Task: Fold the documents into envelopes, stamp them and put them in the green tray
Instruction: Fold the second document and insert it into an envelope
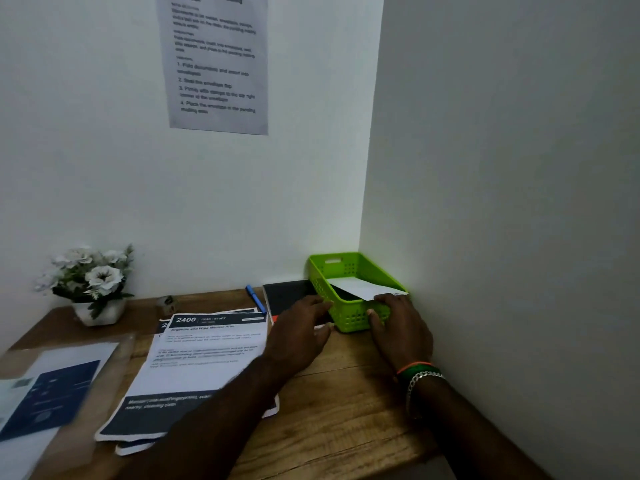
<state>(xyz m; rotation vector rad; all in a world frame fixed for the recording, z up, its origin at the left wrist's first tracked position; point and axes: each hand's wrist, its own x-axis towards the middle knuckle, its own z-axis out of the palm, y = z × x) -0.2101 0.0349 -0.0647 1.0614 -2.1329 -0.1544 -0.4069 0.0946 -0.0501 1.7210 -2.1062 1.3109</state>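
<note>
The green tray stands in the far right corner of the desk, against both walls. A white envelope lies tilted inside it, one edge resting on the near right rim. My right hand touches the tray's near right corner, fingers at the envelope's edge. My left hand is beside the tray's near left side, fingers loosely extended toward it. A stack of printed documents with dark headers lies on the desk to the left.
A black notebook and a blue pen lie behind the documents. A pot of white flowers stands at the back left. Plastic-sleeved papers lie at the near left. An instruction sheet hangs on the wall.
</note>
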